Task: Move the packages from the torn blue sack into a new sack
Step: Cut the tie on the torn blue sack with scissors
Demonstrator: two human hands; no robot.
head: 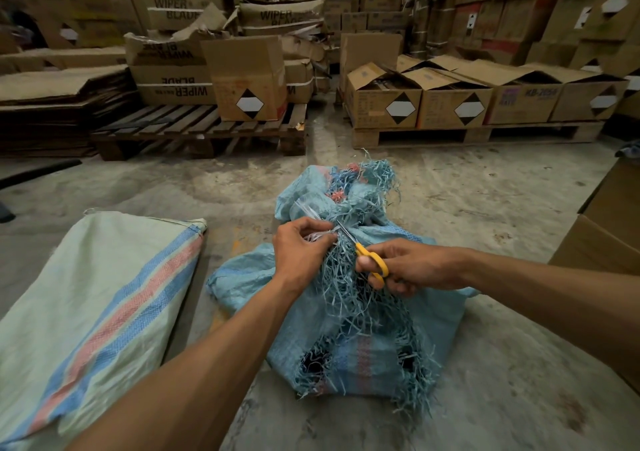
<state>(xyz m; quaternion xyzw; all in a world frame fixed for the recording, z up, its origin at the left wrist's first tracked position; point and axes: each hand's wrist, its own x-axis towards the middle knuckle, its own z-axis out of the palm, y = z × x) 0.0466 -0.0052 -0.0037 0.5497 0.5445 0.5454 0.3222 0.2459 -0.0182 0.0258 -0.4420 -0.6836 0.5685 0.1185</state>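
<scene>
Head view: a person bends over two sacks on a stained concrete warehouse floor (485,208), both forearms reaching forward.
Torn sack: the frayed blue woven plastic sack (436,315) lies on the floor at centre, bulging, its neck gathered and bound; ragged holes near its lower end show dark contents that cannot be made out.
Packages: not visible as such; judged to be inside the blue sack, since its neck is not yet undone.
Tie: a pale clear plastic string (304,212) wraps the gathered neck, which is why the mouth stays closed.
Left hand (301,248): fingers curled round the string and loose fibres at the neck, apparently pulling the tie taut and clear of the fabric so that a blade can reach it.
Right hand (408,267): thumb and fingers through the loops of yellow-handled steel scissors (367,255), gripping them.
Scissor blades: pointed up and left into the knot, just beside the left fingertips; whether they are parted cannot be told.
New sack: the pale green woven sack with blue and red stripes (86,305) lies flat on the floor to the left, near the blue one but apart from it, probably laid within reach to receive the contents.
Surroundings: wooden pallets (194,128) carry brown cardboard cartons (249,80), some printed "WIPER BLADE"; more cartons stand at right.
Stage: opening step; transfer not yet begun.
Risk: blade tips work close to the left fingers, and loose strands may snag the cut.
</scene>
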